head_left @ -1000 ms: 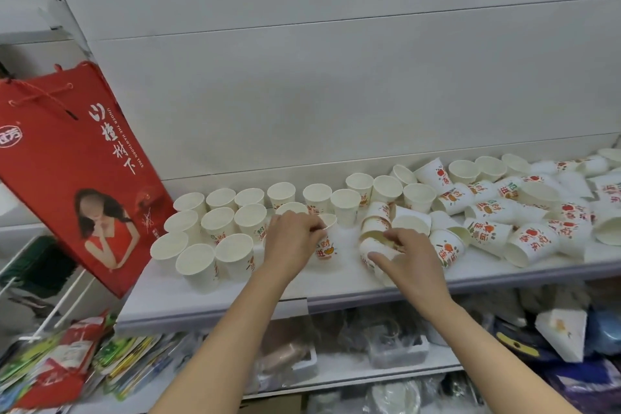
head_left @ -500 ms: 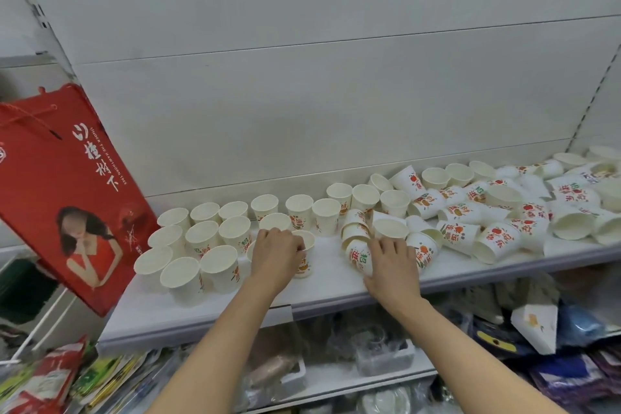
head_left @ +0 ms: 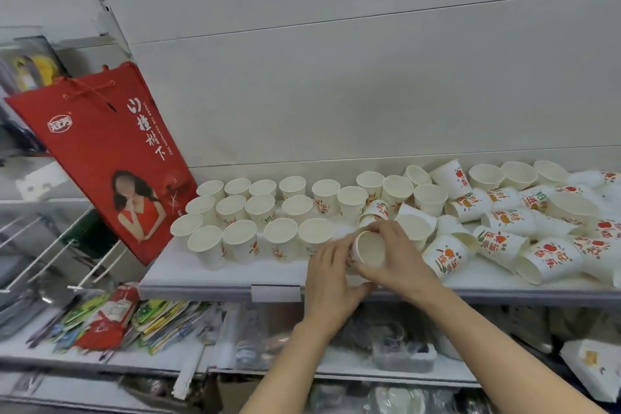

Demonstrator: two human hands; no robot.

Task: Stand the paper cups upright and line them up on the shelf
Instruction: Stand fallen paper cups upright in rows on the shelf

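At the shelf (head_left: 215, 274) front, our left hand (head_left: 331, 274) and right hand (head_left: 391, 260) close around one paper cup (head_left: 369, 247). Left of our hands, upright cups (head_left: 242, 212) stand packed in rows from the back panel nearly to the edge, leaving only a bare front strip. Right of our hands, toppled cups (head_left: 524, 228) block the shelf almost to its lip. Beyond our fingers, more cups crowd in close. A red gift bag (head_left: 111, 158) leans at the far left end, closing that side.
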